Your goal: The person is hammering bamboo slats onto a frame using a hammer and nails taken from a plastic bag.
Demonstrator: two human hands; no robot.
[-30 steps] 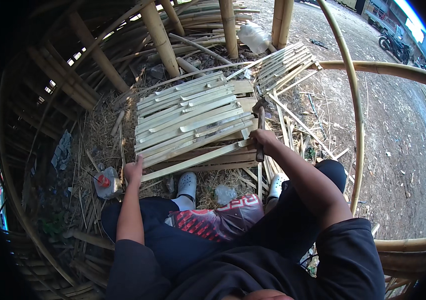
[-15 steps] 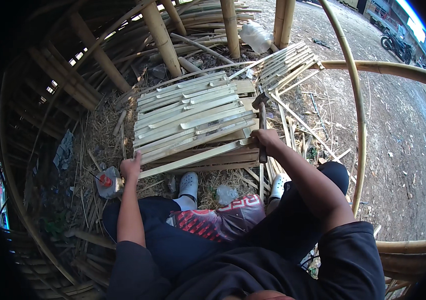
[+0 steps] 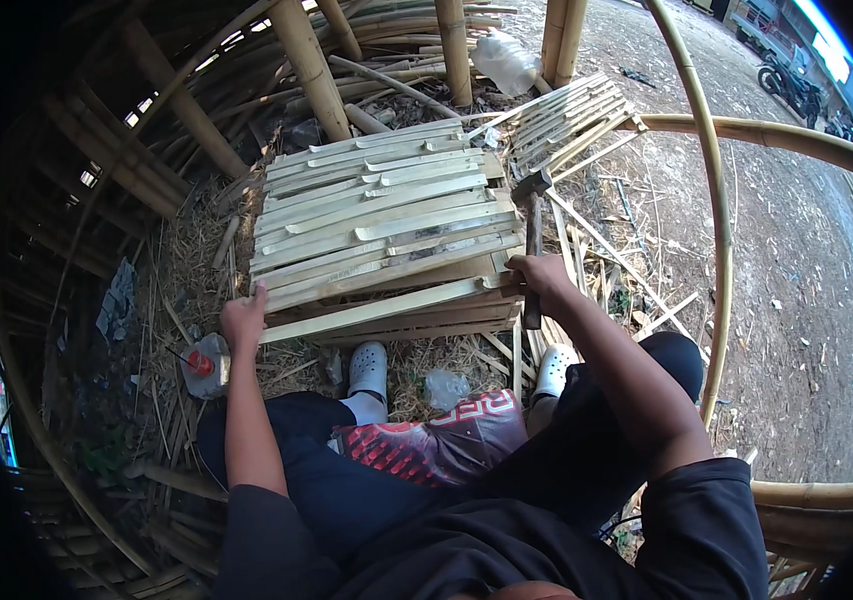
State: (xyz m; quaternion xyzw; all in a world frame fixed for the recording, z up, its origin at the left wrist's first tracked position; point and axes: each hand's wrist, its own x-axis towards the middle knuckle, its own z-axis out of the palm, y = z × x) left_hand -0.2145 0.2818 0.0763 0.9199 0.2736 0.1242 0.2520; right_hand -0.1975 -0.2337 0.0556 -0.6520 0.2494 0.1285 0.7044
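Observation:
A panel of pale split-bamboo slats (image 3: 376, 215) lies before me, its slats side by side across wooden boards. Along its near edge runs a loose-looking bamboo slat (image 3: 376, 312), slanting up to the right, with a gap between it and the panel. My left hand (image 3: 243, 320) is closed at this slat's left end, by the panel's near left corner. My right hand (image 3: 540, 279) grips the wooden handle of a hammer (image 3: 534, 225), head pointing away from me. Its fingers also touch the slat's right end.
A second slatted bamboo piece (image 3: 571, 120) lies beyond the panel at right. Thick bamboo poles (image 3: 311, 70) stand behind, and a curved pole (image 3: 711, 200) rises at right. A clear plastic bag with something red (image 3: 204, 366) sits left. Loose strips and straw litter the ground.
My view has shifted slightly, moving the panel leftward in the picture. The hammer's head has turned and sits a little higher. Both hands keep their holds, the left still at the slat's end.

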